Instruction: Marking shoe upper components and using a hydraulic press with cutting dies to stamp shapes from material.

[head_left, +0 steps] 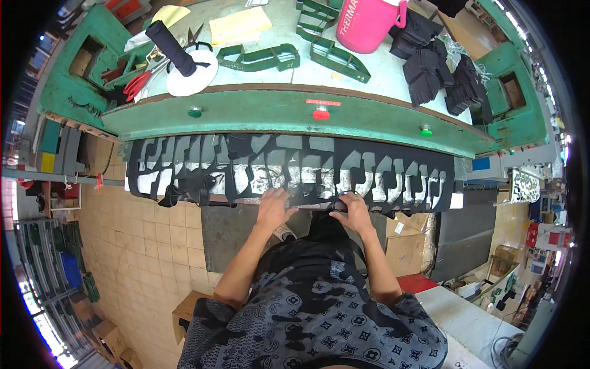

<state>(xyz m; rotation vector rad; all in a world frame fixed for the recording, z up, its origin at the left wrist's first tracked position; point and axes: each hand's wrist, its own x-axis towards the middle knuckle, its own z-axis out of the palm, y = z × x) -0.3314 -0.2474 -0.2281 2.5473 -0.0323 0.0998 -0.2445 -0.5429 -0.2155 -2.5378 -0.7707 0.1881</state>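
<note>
The operator's two hands are positioned at the front edge of a black fabric sheet (pixel 362 150), set apart from each other with a short gap between the thumbs. The sheet lies lengthwise along the bed just below a green press beam (pixel 258 117); rows of shaped openings in it expose a pale, scuffed board (pixel 270 178).

Left hand (pixel 275 209): back upward, fingers partly bent over the front edge, thumb extended inward, away from the fingers. Right hand (pixel 353 212): fingers bent at the same edge, thumb pointing inward toward the left hand. Both hands are partly spread. Whether either pinches the fabric cannot be told, as the fingertips are not clearly seen.

The beam face carries a red button (pixel 321 113) between two green buttons. Behind it, the surface (pixel 286 34) supports green metal frames (pixel 258 58), a pink jug (pixel 367 26), stacks of black pieces (pixel 424 80) at right, and a black roll (pixel 171 49) standing on a white disc (pixel 192 79) at left.
</note>
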